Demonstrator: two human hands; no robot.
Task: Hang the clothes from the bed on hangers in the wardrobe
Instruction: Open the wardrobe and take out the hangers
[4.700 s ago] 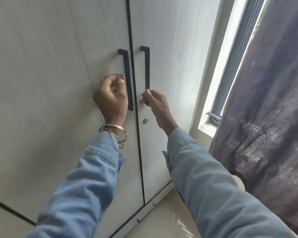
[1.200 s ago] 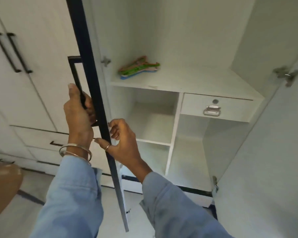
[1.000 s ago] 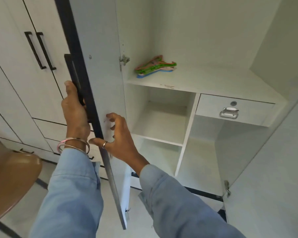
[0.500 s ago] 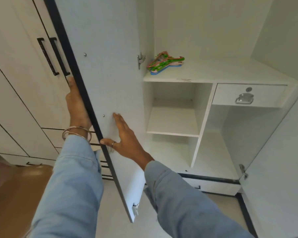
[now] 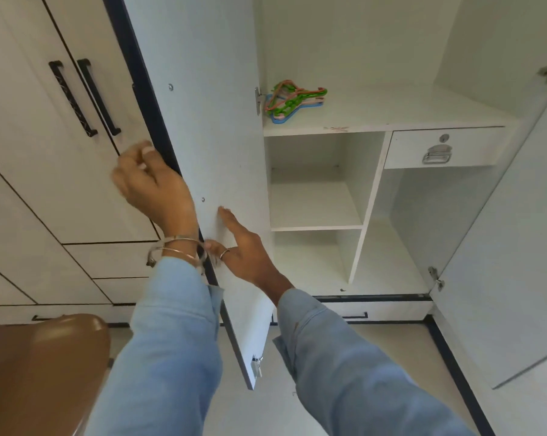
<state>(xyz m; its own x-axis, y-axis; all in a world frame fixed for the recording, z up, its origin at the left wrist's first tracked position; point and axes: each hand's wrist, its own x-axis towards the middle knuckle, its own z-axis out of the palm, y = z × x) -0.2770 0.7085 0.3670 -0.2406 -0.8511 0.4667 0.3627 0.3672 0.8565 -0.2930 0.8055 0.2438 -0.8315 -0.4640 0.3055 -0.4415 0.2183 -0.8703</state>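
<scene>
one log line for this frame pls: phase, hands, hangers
phase: wardrobe open | left door: swung wide | left hand: off handle, holding nothing | right hand: flat on door's inner face | hangers: stacked, top shelf

Home bedroom or dressing area. Built-in white wardrobe (image 5: 322,127) runs floor to ceiling, doors open on bare shelves, a locking drawer (image 5: 442,147) with metal pull, coloured plastic hangers (image 5: 292,100) piled on the upper shelf. More closed doors with black bar handles (image 5: 85,97) alongside. Pale tiled floor (image 5: 388,350), brown rounded furniture (image 5: 42,366) nearby
</scene>
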